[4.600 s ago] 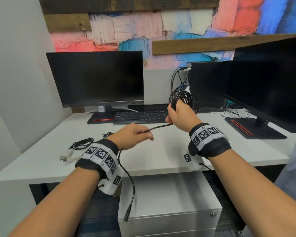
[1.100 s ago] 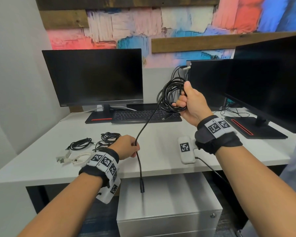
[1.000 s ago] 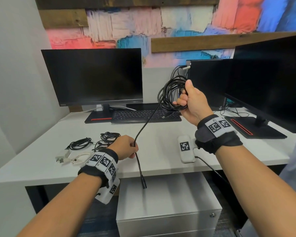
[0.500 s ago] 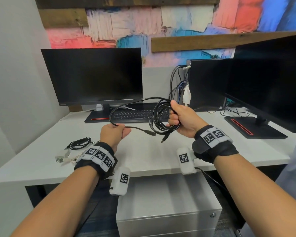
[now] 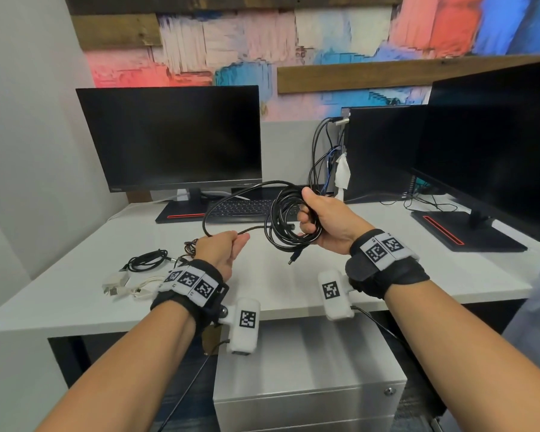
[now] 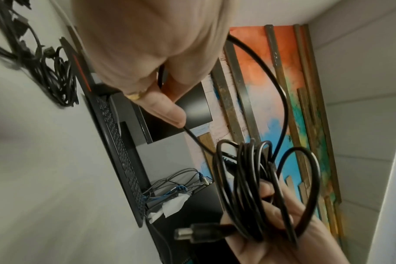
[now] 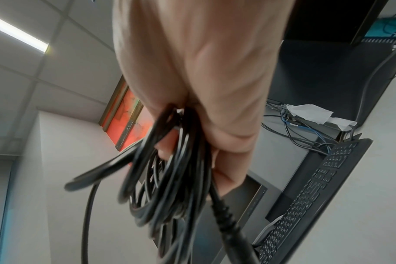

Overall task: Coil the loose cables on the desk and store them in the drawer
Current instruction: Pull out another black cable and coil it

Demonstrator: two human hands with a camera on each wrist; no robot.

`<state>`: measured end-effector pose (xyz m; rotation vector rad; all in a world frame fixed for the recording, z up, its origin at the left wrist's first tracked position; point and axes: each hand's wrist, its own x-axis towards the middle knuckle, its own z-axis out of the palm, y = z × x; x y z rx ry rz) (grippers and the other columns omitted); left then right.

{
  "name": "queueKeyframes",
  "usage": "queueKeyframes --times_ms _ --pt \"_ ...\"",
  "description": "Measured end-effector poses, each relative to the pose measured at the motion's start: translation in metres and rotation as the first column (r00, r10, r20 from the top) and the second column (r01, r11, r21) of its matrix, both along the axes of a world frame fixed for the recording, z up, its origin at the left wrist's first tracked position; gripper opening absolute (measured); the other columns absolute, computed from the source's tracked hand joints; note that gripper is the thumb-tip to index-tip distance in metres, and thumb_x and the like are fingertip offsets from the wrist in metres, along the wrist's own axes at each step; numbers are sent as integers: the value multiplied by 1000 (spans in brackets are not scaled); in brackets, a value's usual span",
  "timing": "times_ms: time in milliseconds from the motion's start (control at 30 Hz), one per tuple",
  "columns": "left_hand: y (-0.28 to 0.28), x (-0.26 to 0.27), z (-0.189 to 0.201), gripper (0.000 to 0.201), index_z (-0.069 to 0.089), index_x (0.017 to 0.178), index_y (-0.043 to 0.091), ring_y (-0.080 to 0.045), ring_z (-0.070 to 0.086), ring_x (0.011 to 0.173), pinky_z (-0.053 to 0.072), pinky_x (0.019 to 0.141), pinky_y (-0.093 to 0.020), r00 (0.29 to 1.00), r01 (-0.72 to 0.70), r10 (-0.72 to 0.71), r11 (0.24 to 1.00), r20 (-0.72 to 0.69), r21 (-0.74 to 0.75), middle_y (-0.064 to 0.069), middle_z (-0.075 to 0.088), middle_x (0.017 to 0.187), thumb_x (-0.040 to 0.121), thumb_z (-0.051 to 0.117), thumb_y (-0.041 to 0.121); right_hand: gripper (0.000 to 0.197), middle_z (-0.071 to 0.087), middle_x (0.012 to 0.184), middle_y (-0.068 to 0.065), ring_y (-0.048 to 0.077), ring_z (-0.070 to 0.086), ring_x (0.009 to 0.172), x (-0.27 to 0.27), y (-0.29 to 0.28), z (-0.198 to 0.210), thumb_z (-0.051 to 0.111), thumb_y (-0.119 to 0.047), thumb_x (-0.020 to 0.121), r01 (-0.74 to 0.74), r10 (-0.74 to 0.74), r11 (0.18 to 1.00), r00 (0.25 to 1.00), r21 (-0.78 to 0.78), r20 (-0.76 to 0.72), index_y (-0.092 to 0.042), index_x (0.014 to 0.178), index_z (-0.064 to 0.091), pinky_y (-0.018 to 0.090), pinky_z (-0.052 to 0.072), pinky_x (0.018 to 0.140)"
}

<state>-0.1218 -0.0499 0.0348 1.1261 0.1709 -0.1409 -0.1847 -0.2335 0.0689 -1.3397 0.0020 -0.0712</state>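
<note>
The right hand (image 5: pixel 325 221) grips a coiled black rubber cable (image 5: pixel 281 219) above the white desk (image 5: pixel 387 269); the left hand (image 5: pixel 220 247) pinches its loose end.

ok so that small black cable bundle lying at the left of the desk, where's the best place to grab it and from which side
Probably grip the small black cable bundle across the middle, where its loops lie bunched together, coming straight down from above. It lies flat on the desk, so fingers closing across all strands should keep the coil together; pulling one end would likely unravel it.

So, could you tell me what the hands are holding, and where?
Right hand grips the black cable round its gathered coils; left hand pinches its loose tail.
</note>
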Motion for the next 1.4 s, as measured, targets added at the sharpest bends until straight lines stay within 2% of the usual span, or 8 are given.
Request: queueKeyframes --times_ms 300,467,567,800,933,1100,1267,1400 --pt "-18 -15 9 9 61 89 -6 -12 68 64 56 62 -19 933 360 -361 933 14 24 -11 69 75 91 52 -3 42 71 100 19 26 61 68 1 2 4 38 -40 101 40 -40 999 999 -7 23 -13 70 45 30 55 63" --pt "-20 -24 10 18 63 85 13 -3 61 66 43 61 -15 797 569 -601 782 67 255 4 69 69 95 50 5 46 71 68 9 19 61 62 5 4 10 37 -41 101 132 -130 991 991 -38 45 -2 101 61 25 52 64" --pt "-15 -22 11 21 64 103 13 -9 59 86 40 74 -23 718 641 -692 700 77 314 3 71 92 93 49 1 41 66 54 5 12 56 43 6 1 12 39 -41 101 181 -179 982 983 -57 39 -8 84 56 24 48 55" --pt "-2 -13 28 60 35 127 30 -15 48 113 35 99 -34 848 271 -366 921 383 279 1 45 130 77 56 4 26 54 64 11 12 41 40 5 -3 14 42 -31 99 254 -260 962 964 -101 -53 -7 90 47 20 42 44" --pt "-5 -14 37 41 39 136 37 -7 43 122 34 101 -29 713 101 -464 811 526 577 12 43 136 97 48 32 29 51 68 13 10 46 37 3 2 13 41 -30 100 214 -221 971 974 -102 -58 -7 83 47 18 41 42" --pt "-14 -15 29 39 48 135 28 -14 61 94 53 73 -23 761 106 -435 815 481 570 0 63 115 99 39 15 38 44 63 7 13 38 46 2 4 12 42 -34 100 185 -187 982 980 -29 -68 -15 67 42 22 39 54" --pt "-10 -23 25 71 21 145 40 -4 20 139 24 112 -31 578 75 -645 651 499 755 11 14 156 90 46 2 29 50 50 3 13 41 42 6 -1 10 43 -36 99 220 -223 975 969 -39 -111 -12 83 48 24 44 54" --pt "-6 -22 26 59 46 125 51 2 21 135 18 108 -28 471 -54 -690 599 549 799 16 27 150 77 74 33 45 62 58 10 19 57 46 10 -3 5 43 -37 100 260 -268 963 954 -76 -135 1 122 53 35 51 65"
